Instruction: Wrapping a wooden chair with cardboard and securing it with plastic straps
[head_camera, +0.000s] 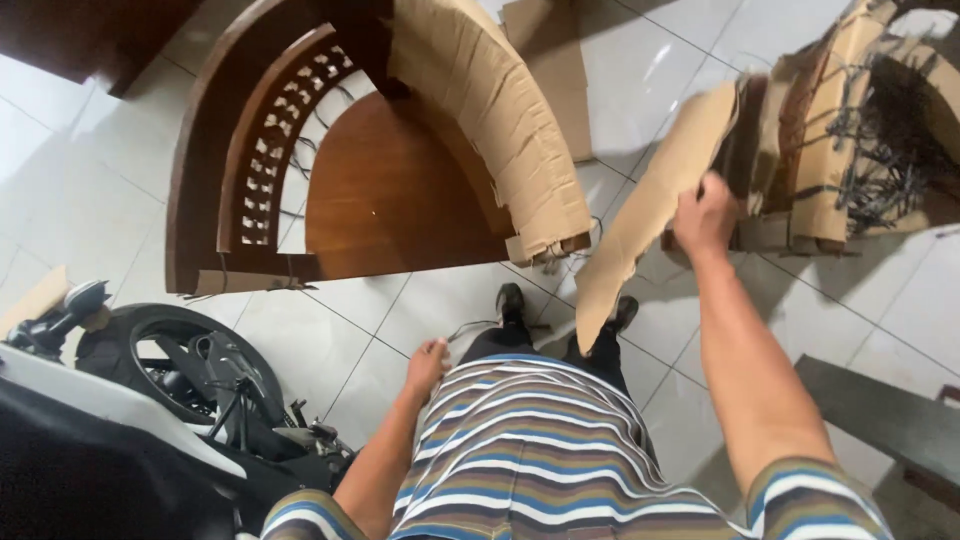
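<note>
Right hand (705, 215) is clamped on a long flat strip of brown cardboard (645, 215) that hangs down toward the white tiled floor (90, 190), just in front of the person's shoes. Left hand (428, 362) hangs loosely curled at the hip, holding nothing. Beside it sits a curved dark wooden furniture piece (385, 190), glossy, lattice-carved, part-wrapped in creased corrugated card

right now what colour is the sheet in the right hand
Plain brown cardboard sheet, seen in the head view.
</note>
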